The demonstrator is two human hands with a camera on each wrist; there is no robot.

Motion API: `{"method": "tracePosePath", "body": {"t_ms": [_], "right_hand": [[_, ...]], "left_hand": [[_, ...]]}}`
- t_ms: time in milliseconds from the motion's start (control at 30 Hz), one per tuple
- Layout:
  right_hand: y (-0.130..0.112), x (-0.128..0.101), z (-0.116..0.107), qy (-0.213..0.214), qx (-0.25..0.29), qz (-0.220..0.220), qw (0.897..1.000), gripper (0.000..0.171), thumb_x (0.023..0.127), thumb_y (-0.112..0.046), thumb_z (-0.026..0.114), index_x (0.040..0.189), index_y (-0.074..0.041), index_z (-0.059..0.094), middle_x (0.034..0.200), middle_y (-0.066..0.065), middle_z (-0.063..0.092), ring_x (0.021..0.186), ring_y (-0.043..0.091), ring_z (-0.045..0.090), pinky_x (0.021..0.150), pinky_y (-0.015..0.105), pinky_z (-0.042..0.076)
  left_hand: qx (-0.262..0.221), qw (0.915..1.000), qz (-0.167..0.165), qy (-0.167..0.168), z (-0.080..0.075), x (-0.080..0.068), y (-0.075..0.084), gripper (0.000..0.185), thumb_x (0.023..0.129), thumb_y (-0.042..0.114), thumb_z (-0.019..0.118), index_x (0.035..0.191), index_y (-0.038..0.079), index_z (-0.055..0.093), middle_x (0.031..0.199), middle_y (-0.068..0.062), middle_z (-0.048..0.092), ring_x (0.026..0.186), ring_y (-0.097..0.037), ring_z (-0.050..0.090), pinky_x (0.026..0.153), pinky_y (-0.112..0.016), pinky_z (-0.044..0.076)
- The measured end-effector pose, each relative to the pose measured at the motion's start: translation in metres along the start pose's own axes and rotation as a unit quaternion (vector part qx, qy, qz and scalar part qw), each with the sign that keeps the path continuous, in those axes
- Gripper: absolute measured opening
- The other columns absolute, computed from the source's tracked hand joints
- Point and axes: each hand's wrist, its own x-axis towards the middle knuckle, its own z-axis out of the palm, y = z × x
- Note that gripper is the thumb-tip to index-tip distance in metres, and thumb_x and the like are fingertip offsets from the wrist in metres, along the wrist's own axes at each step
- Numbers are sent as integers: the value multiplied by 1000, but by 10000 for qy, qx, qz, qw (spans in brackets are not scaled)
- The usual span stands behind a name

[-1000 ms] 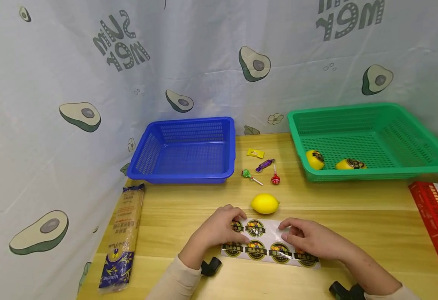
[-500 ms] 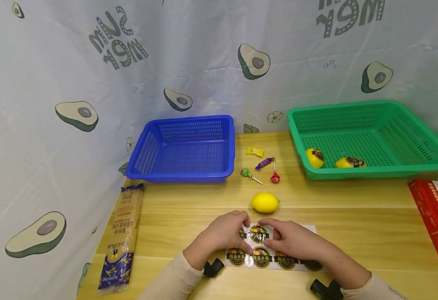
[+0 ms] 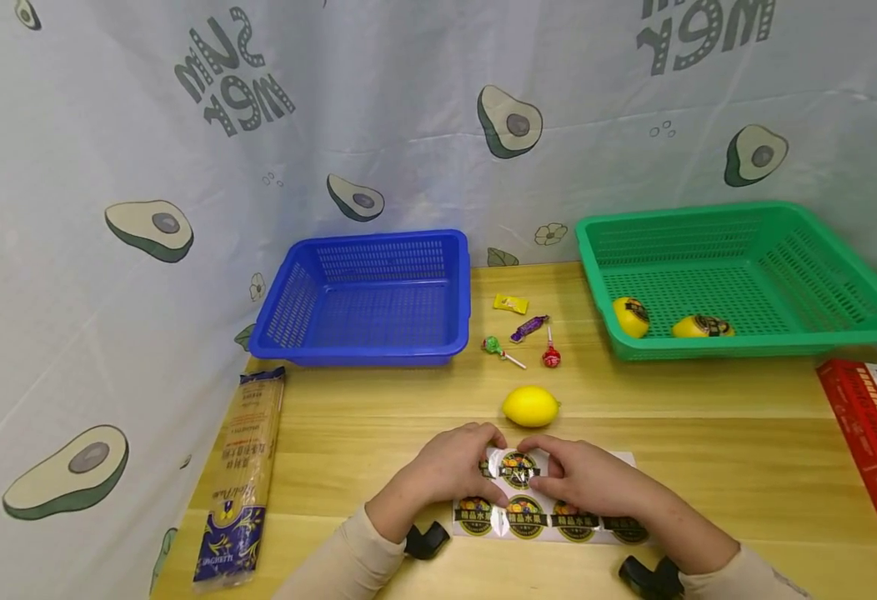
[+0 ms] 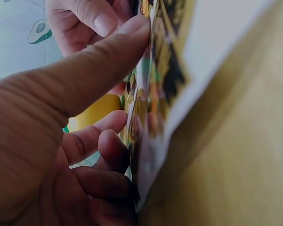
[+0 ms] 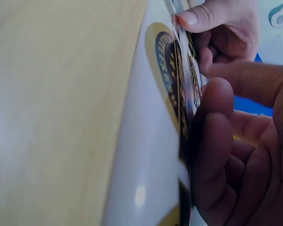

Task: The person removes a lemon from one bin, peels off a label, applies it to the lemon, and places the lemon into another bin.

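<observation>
A white sheet of round black-and-gold fruit stickers (image 3: 524, 517) lies on the table in the head view, its near edge slightly raised in the left wrist view. My left hand (image 3: 457, 471) rests on its left part, the thumb (image 4: 92, 66) and fingertips touching the printed face. From the other side my right hand (image 3: 596, 479) touches the sheet, with loosely bent fingers (image 5: 214, 146) against the printed face. One sticker (image 3: 518, 469) shows between the two hands. Just beyond them sits a yellow lemon (image 3: 531, 407). Parts of the sheet are hidden beneath both hands.
At the back stand a blue basket (image 3: 359, 360) and a green basket (image 3: 739, 346) holding two stickered lemons. Several candies, including a purple one (image 3: 530, 328), lie between them. A spaghetti pack (image 3: 239, 475) is at left, a red box (image 3: 869, 450) at right.
My right hand has moved left along the sheet, close to the left hand. The left hand has shifted slightly right, and the sheet a little right and nearer. The last half second shows hardly any motion.
</observation>
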Motion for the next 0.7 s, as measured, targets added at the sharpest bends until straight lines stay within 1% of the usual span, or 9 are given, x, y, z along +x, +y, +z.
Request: {"method": "tracePosePath", "body": {"t_ms": [133,300,400,467,567,633,700], "right_hand": [[-7,2,2,79,-109,84,9999,25,98,-25,68,121,-18,60,67,-3,54,46,10,54,47,25,44],[-16,7,5,507,-608,78,9968,8,99,-21,66,103,-19,60,56,-7,52,42,10,52,44,25,40],[-16,9,6,567,-658,120,9961,8,101,-20,64,96,-20,58,54,-8,52,42,10,50,42,25,39],[-13,9,6,439,-443,147,9979,8,103,-20,62,96,-20,56,55,-7,52,43,10,52,42,25,41],[-9,7,3,206,286,189,9992,8,106,-21,56,101,-15,54,62,-1,57,49,13,56,44,26,46],[-7,6,2,94,849,256,9960,11,107,-21,53,104,-11,51,66,3,59,53,15,59,46,27,50],[-6,5,0,92,1318,319,9907,14,108,-22,51,107,-8,48,69,5,59,57,18,60,47,28,52]], "left_hand": [[-49,10000,-27,3,1,0,0,62,70,48,92,119,25,61,92,12,58,82,-2,53,75,-22,44],[21,10000,11,39,0,0,-1,62,70,49,92,118,26,61,90,13,57,80,-2,53,72,-22,43],[-10,10000,33,42,1,0,0,62,70,49,92,118,25,62,89,12,57,79,-3,52,71,-22,42],[-42,10000,43,35,1,1,0,62,70,48,92,119,25,62,89,12,57,79,-3,52,71,-22,41],[-36,10000,24,27,1,1,0,62,70,48,92,119,25,62,88,12,56,79,-3,51,71,-22,41],[-48,10000,-8,13,0,1,0,61,71,48,92,119,25,62,88,12,56,78,-3,51,71,-22,41],[-58,10000,-15,10,-1,0,0,61,71,48,92,119,24,62,89,12,56,78,-4,51,71,-22,41]]}}
